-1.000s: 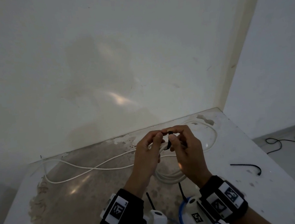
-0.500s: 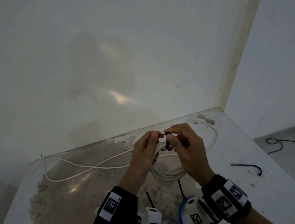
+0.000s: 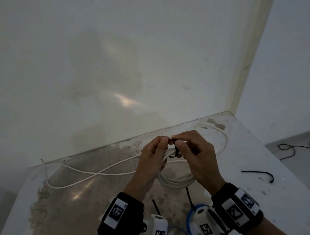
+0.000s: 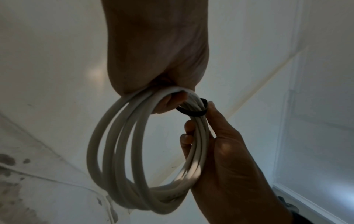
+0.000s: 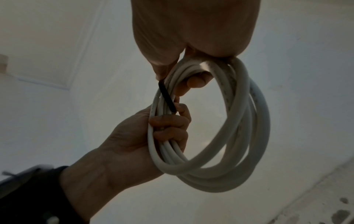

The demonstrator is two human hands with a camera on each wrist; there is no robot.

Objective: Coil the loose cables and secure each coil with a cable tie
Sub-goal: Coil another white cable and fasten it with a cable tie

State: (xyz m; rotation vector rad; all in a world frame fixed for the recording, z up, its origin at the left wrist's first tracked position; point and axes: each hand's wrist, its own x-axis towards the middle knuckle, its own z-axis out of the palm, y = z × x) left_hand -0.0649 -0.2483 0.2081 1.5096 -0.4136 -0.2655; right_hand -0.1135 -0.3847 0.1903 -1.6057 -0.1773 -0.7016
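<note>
Both hands pinch the black tie (image 4: 191, 112) round the white coil (image 4: 122, 151) — left hand (image 3: 152, 158) & right hand (image 3: 197, 156) should pull snug, keeping loops together.

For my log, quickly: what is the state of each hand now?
Left hand: grips the white cable coil, pinches the black cable tie.
Right hand: grips the same coil, pinches the tie.
</note>
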